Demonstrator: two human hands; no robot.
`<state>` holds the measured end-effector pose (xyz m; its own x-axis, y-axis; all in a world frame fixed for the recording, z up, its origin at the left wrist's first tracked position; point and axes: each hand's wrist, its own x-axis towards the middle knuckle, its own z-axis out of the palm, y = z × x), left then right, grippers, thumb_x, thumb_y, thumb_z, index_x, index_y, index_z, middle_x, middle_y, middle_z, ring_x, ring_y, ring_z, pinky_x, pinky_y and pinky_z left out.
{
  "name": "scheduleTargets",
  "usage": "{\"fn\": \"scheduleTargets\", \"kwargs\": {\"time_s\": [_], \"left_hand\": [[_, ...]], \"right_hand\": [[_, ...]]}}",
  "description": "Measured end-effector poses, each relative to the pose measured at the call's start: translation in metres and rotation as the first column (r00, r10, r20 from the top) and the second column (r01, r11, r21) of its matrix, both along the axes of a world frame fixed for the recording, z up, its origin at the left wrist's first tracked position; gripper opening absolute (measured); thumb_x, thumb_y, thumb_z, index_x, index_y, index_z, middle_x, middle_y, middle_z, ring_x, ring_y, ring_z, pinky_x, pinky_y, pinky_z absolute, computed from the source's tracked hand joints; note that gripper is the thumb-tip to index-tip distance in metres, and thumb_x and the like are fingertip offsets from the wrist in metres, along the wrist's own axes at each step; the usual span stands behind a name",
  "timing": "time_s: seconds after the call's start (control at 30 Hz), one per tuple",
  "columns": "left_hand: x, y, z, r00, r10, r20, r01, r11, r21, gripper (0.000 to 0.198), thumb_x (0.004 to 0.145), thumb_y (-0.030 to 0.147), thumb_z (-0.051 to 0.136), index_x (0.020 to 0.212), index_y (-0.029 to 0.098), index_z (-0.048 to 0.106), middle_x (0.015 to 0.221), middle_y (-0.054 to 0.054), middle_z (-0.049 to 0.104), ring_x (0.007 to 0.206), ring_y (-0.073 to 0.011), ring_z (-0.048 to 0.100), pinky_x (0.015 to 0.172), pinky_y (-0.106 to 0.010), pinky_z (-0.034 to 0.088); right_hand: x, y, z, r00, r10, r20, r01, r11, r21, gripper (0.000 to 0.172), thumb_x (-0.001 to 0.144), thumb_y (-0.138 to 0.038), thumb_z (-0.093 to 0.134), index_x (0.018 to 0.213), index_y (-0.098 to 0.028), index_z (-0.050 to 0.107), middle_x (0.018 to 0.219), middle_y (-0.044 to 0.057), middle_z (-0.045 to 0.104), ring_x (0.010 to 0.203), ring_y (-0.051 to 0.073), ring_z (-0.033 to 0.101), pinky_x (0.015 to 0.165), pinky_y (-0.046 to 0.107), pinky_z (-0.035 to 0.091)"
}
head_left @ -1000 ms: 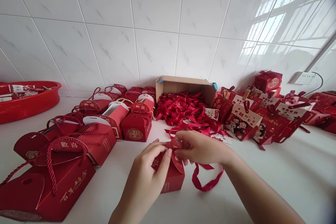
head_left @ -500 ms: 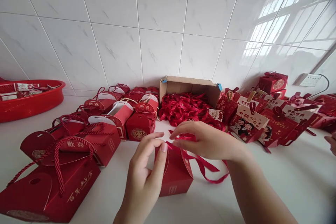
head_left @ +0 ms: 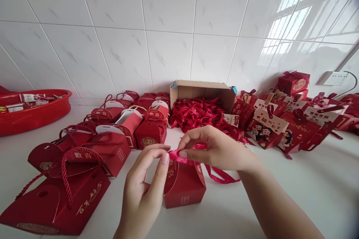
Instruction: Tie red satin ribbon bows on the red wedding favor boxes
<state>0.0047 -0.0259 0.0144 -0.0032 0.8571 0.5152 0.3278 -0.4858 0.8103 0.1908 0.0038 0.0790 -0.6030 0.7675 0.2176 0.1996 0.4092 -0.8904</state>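
Observation:
A small red gift box [head_left: 185,188] stands on the white counter in front of me. Just above its top flaps, my left hand [head_left: 146,190] and my right hand [head_left: 215,149] both pinch a red ribbon [head_left: 179,155]. Thumb and forefinger of each hand are closed on it, the two pinches almost touching. The rest of the ribbon trails in a loop [head_left: 221,175] to the right of the box, under my right wrist.
A cardboard box [head_left: 202,91] spilling red ribbons [head_left: 196,114] lies at the back. Red boxes with rope handles [head_left: 84,157] crowd the left. Printed red boxes [head_left: 280,127] fill the right. A red basin [head_left: 36,114] sits at the far left. A wall socket [head_left: 333,78] is at the right.
Both hands have lifted off the box's flaps and drawn the ribbon up above the box; the fingertips have closed together on it.

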Motion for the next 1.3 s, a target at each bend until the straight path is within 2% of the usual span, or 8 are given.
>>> {"fn": "scheduleTargets", "kwargs": {"time_s": [0.17,0.37,0.47,0.73,0.93,1.1,1.2,1.3], "left_hand": [[-0.004,0.000,0.003,0.986,-0.026,-0.164,0.025,1.000,-0.005,0.014,0.089,0.037,0.052,0.092,0.024,0.054,0.103,-0.003,0.060,0.108,-0.0228,0.055,0.092,-0.032,0.046],[-0.009,0.003,-0.008,0.891,-0.073,-0.448,0.030,0.994,-0.103,0.018,0.088,0.037,0.054,0.102,0.027,0.049,0.110,-0.004,0.056,0.107,-0.0237,0.054,0.092,-0.038,0.046],[-0.009,0.003,-0.011,0.901,-0.083,-0.426,0.024,0.989,-0.144,0.019,0.088,0.038,0.052,0.102,0.027,0.049,0.109,-0.003,0.056,0.105,-0.0229,0.055,0.092,-0.039,0.047],[-0.007,0.007,-0.011,0.982,-0.085,-0.170,0.037,0.963,-0.268,0.023,0.087,0.046,0.052,0.097,0.025,0.052,0.104,-0.004,0.056,0.100,-0.0210,0.058,0.086,-0.031,0.050],[-0.009,0.011,-0.011,0.981,-0.031,-0.189,-0.036,0.940,-0.339,0.034,0.087,0.056,0.046,0.098,0.024,0.052,0.078,0.001,0.053,0.068,-0.0167,0.054,0.058,-0.025,0.044],[-0.016,0.015,-0.011,0.987,-0.021,-0.160,-0.045,0.914,-0.403,0.037,0.088,0.059,0.040,0.101,0.026,0.050,0.082,0.000,0.057,0.074,-0.0189,0.054,0.058,-0.025,0.038],[-0.020,0.018,-0.013,0.996,-0.036,-0.080,-0.001,0.908,-0.419,0.036,0.088,0.058,0.041,0.103,0.026,0.049,0.091,-0.001,0.059,0.088,-0.0220,0.055,0.067,-0.027,0.039],[-0.023,0.021,-0.016,0.998,-0.061,0.017,0.062,0.897,-0.438,0.035,0.088,0.056,0.044,0.104,0.025,0.049,0.083,0.000,0.056,0.086,-0.0224,0.055,0.070,-0.028,0.040]], "right_hand": [[0.006,-0.006,0.007,0.980,-0.126,-0.152,0.132,0.991,0.032,0.017,0.082,-0.032,0.066,0.083,-0.016,0.064,0.074,0.001,0.062,0.068,0.011,0.055,0.063,0.022,0.044],[0.020,-0.016,0.014,0.905,-0.208,-0.371,0.242,0.969,0.047,0.011,0.086,-0.027,0.063,0.081,-0.017,0.063,0.075,0.000,0.059,0.065,0.009,0.052,0.059,0.021,0.043],[0.031,-0.020,0.017,0.864,-0.240,-0.443,0.302,0.951,0.073,0.008,0.085,-0.025,0.065,0.080,-0.019,0.064,0.074,0.000,0.059,0.062,0.009,0.051,0.056,0.021,0.042],[0.059,-0.026,0.023,0.703,-0.241,-0.670,0.402,0.911,0.095,0.003,0.083,-0.025,0.065,0.080,-0.025,0.066,0.066,-0.001,0.058,0.063,0.013,0.055,0.059,0.026,0.046],[0.069,-0.030,0.027,0.622,-0.218,-0.752,0.442,0.891,0.106,0.010,0.084,-0.024,0.060,0.075,-0.023,0.065,0.063,-0.001,0.056,0.061,0.013,0.054,0.060,0.026,0.044],[0.055,-0.026,0.023,0.711,-0.295,-0.638,0.418,0.907,0.046,0.008,0.083,-0.027,0.063,0.076,-0.023,0.063,0.057,-0.003,0.049,0.054,0.010,0.046,0.053,0.024,0.038],[0.036,-0.017,0.015,0.814,-0.335,-0.474,0.352,0.934,-0.056,0.012,0.083,-0.031,0.063,0.078,-0.021,0.060,0.063,-0.003,0.051,0.053,0.008,0.043,0.048,0.022,0.033],[0.012,-0.005,0.001,0.916,-0.305,-0.260,0.268,0.948,-0.168,0.014,0.085,-0.033,0.058,0.080,-0.020,0.055,0.068,-0.003,0.051,0.053,0.007,0.041,0.048,0.021,0.032]]}}
